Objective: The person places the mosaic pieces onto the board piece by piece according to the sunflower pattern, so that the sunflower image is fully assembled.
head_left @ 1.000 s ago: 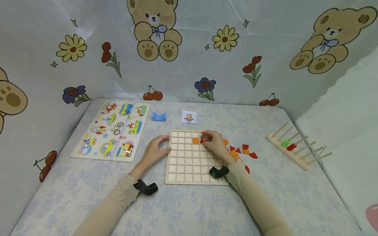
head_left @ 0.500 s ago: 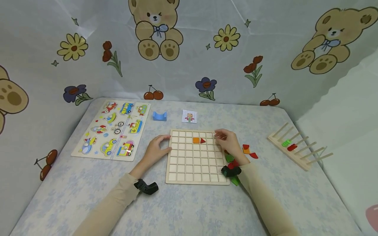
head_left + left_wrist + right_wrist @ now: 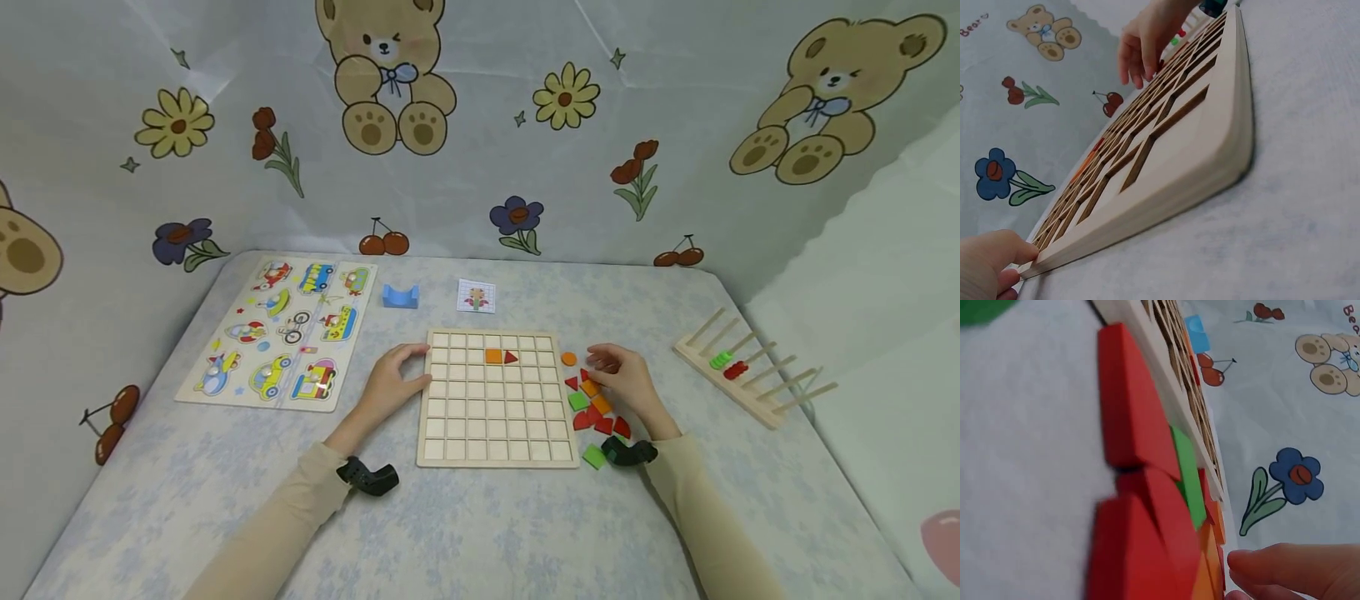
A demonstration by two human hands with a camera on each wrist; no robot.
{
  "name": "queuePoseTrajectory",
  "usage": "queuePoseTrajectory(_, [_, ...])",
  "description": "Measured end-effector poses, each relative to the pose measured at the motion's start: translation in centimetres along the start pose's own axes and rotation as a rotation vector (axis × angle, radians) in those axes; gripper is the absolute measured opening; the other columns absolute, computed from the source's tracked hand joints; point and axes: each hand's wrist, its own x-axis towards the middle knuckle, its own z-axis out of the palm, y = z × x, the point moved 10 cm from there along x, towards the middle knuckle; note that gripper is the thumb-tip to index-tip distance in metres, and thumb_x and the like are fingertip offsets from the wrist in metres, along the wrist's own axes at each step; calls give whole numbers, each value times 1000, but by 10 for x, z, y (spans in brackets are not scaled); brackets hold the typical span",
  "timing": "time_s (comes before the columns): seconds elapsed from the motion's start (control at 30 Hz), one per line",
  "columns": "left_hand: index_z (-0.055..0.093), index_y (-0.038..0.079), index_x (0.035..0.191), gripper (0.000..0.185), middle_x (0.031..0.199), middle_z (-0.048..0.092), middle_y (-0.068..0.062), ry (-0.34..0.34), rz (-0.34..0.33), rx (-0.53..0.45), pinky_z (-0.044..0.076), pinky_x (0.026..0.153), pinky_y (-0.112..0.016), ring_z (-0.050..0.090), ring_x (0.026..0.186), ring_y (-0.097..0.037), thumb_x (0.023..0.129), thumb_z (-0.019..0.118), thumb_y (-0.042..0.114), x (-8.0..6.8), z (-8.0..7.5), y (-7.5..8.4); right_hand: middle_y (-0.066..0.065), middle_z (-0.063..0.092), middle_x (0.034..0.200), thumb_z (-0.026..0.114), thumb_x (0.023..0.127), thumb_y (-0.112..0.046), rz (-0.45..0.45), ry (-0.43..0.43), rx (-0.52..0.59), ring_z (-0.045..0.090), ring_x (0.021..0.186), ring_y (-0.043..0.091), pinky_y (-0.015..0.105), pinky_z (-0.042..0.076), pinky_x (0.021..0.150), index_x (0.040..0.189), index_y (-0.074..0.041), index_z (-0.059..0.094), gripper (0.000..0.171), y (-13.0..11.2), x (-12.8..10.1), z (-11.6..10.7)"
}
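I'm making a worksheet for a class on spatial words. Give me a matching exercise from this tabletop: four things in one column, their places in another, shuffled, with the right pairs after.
Things
1. orange square
2. blue block
3. vehicle puzzle
4. peg rack

Places
A. at the table's right edge
B. left of the grid board
C. in a cell of the board's second row
D. beyond the board, left of the small pattern card

Pairs: 1-C, 2-D, 3-B, 4-A
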Motion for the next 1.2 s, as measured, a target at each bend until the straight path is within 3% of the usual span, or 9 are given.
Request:
queuePoseTrajectory(0.17, [60, 5, 124, 46, 126, 61, -13, -1, 2, -5, 36, 113, -44, 52, 125, -28, 81, 74, 10, -1, 1, -1, 21, 67, 104, 68, 85, -4, -21, -31, 0, 61, 84, 26, 16, 51, 70, 120, 1, 61, 36, -4, 0, 8])
queuePoseTrajectory(0.43, [59, 4, 125, 46, 128, 60, -13, -5, 2, -9, 35, 114, -45, 50, 127, -29, 81, 73, 10, -1, 1, -1, 21, 67, 103, 64, 89, -7, 26, 53, -15, 63, 88, 29, 14, 51, 70, 117, 3, 62, 30, 2, 0, 2])
queuePoseTrajectory(0.87, [59, 4, 125, 46, 128, 60, -13, -7, 5, 1, 35, 113, -46, 50, 127, -29, 82, 73, 11, -1, -1, 2, 21, 67, 105, 72, 82, -6, 13, 30, -58, 63, 90, 30, 12, 48, 72, 120, 2, 61, 40, -1, -1, 1])
queuePoseTrajectory(1.03, [58, 4, 126, 46, 129, 59, -13, -15, 1, -5, 35, 114, -46, 49, 127, -30, 82, 73, 11, -2, 0, 2, 23, 66, 104, 70, 83, -4, 22, 68, -68, 62, 89, 32, 31, 56, 77, 121, 4, 60, 40, -5, -1, -3])
queuePoseTrajectory(1.2, [59, 5, 126, 47, 129, 59, -13, -11, 3, 3, 35, 113, -45, 49, 128, -29, 82, 73, 12, -1, 0, 2, 24, 65, 107, 69, 84, -2, 4, 89, -7, 60, 96, 36, 49, 53, 87, 124, 4, 58, 43, -29, 9, 2])
